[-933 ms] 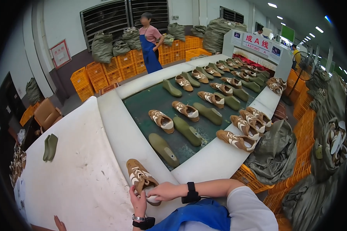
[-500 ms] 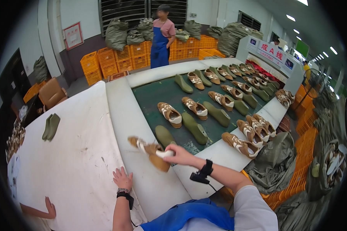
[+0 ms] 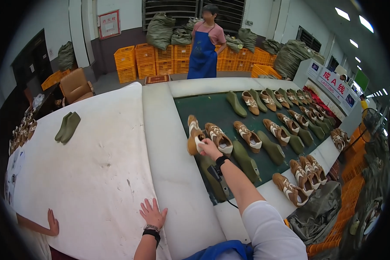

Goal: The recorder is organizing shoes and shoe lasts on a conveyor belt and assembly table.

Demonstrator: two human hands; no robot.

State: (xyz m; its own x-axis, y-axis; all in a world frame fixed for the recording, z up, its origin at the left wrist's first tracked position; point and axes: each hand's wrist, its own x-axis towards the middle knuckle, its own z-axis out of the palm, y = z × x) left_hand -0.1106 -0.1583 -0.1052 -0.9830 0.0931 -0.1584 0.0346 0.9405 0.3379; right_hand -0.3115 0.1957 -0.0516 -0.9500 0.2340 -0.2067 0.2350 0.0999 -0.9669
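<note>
With its fingers closed on the white heel, my right hand (image 3: 210, 149) holds a brown-and-white sneaker (image 3: 194, 130) over the near left corner of the green conveyor belt (image 3: 187, 107). Another such sneaker (image 3: 219, 138) sits on the belt just right of the held one. Under my right wrist and forearm lies a green shoe last (image 3: 213, 177), partly hidden; a second green last (image 3: 246, 161) is beside it. My left hand (image 3: 153, 214) rests flat, fingers spread, on the white-covered table (image 3: 104, 173) by its right edge, holding nothing.
Rows of sneakers and lasts fill the belt. Several sneakers (image 3: 305, 175) stand on its right ledge, above a grey-green sack (image 3: 318, 212). Two green lasts (image 3: 68, 128) lie on the table. A co-worker's hand (image 3: 53, 223) touches the table's left side; a person in a blue apron (image 3: 203, 52) stands behind.
My right hand has carried the sneaker away from me, from the white ledge to above the belt. My left hand stays flat on the table. The view has shifted.
</note>
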